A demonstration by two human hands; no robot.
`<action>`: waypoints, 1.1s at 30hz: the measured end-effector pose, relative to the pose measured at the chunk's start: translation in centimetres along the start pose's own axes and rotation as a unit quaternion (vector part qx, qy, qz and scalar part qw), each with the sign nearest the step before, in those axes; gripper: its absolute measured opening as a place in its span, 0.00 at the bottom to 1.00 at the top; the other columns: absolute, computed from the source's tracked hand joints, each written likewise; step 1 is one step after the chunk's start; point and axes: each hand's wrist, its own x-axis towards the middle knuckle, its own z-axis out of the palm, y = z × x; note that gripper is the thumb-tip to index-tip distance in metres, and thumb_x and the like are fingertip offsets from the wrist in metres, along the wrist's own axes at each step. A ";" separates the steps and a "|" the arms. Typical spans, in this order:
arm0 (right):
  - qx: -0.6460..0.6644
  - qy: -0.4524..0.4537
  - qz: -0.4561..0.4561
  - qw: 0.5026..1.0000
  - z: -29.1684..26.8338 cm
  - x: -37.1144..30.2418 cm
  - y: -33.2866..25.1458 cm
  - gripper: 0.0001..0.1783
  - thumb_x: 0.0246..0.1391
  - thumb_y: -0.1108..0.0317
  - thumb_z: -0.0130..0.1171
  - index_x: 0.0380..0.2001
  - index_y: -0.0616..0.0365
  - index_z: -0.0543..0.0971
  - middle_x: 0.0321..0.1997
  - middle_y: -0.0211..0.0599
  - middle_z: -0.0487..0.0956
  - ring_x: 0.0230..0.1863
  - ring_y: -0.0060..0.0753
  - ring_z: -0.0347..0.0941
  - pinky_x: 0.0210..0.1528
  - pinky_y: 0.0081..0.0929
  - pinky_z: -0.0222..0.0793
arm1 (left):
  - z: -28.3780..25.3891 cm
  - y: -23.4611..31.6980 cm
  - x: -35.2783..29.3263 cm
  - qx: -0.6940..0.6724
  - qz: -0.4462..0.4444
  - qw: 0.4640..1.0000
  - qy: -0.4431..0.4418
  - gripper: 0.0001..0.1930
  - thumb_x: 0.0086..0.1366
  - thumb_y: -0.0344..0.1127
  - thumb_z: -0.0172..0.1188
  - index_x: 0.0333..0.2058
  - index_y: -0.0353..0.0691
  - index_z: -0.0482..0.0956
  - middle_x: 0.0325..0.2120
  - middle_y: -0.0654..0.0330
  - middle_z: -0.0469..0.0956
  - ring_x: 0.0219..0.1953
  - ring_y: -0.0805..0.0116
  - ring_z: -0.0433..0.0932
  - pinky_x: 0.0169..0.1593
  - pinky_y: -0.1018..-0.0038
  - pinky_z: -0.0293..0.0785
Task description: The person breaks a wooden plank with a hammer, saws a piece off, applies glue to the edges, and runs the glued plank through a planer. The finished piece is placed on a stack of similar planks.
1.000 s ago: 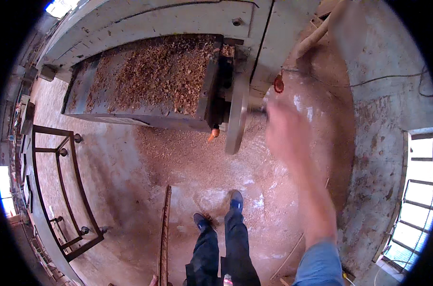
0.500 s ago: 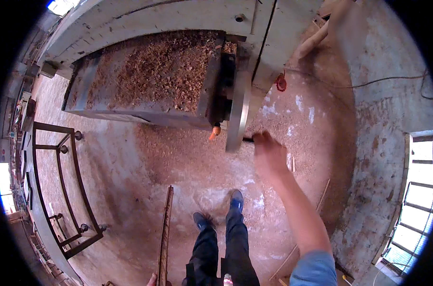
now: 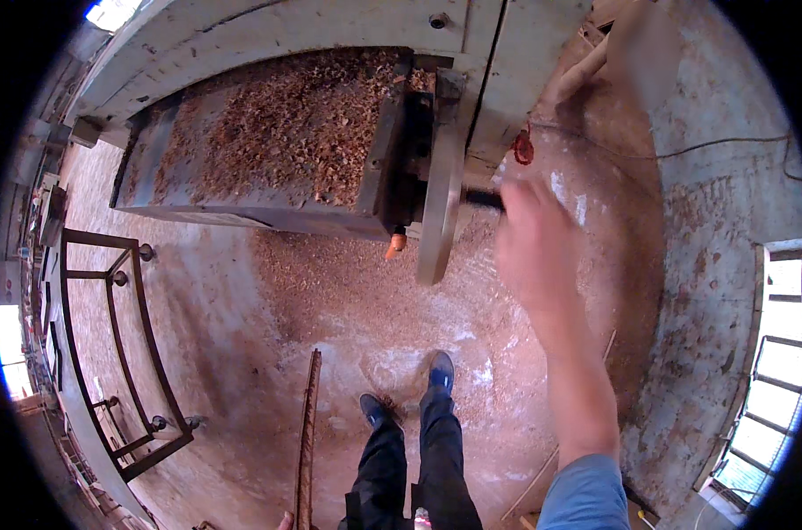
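My right hand [image 3: 538,238] is closed on the dark crank handle [image 3: 482,199] of a metal handwheel [image 3: 442,208], seen almost edge-on. The hand is slightly blurred by motion. This wheel sits on the end of a grey machine bed [image 3: 268,208], with an orange-tipped lever [image 3: 395,243] beside it. At the lower edge, a bit of my left hand [image 3: 285,521] shows against a long, narrow brown strip [image 3: 307,433], apparently wooden, held upright. Most of that hand is out of the picture.
Wood shavings [image 3: 286,132] cover the machine bed and scatter over the floor. A dark metal frame on casters [image 3: 144,327] stands at left. At right are a wall [image 3: 701,291] and a barred window [image 3: 763,397]. A cable [image 3: 675,155] runs toward the wall.
My right hand has swung upward and slightly right as the crank handle moved up around the wheel. The left hand and strip stay nearly in place.
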 end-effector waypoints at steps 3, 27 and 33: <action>0.034 -0.070 0.018 0.997 0.5 -4.5 -1.5 0.08 0.45 0.74 0.52 0.32 0.56 0.75 0.30 0.41 0.72 0.30 0.45 0.74 0.26 0.40 0.71 | -0.5 -0.4 0.3 0.010 0.005 1.000 -0.027 0.20 0.57 0.58 0.62 0.26 0.46 0.76 0.16 0.69 0.71 0.18 0.78 0.71 0.17 0.85 0.63; 0.042 -0.107 0.089 0.989 10.4 -2.3 3.5 0.07 0.50 0.75 0.47 0.33 0.52 0.71 0.36 0.39 0.73 0.39 0.50 0.74 0.35 0.46 0.73 | -2.7 -0.6 0.9 0.057 0.117 0.991 -0.022 0.21 0.56 0.54 0.65 0.36 0.42 0.77 0.29 0.59 0.77 0.33 0.69 0.78 0.32 0.80 0.78; 0.046 -0.101 0.086 0.990 10.8 -2.3 3.5 0.07 0.50 0.75 0.47 0.33 0.52 0.71 0.36 0.39 0.73 0.40 0.50 0.74 0.35 0.46 0.72 | -3.2 -0.4 1.6 -0.008 0.013 1.000 -0.019 0.21 0.56 0.53 0.65 0.36 0.41 0.77 0.29 0.60 0.77 0.33 0.69 0.78 0.31 0.80 0.77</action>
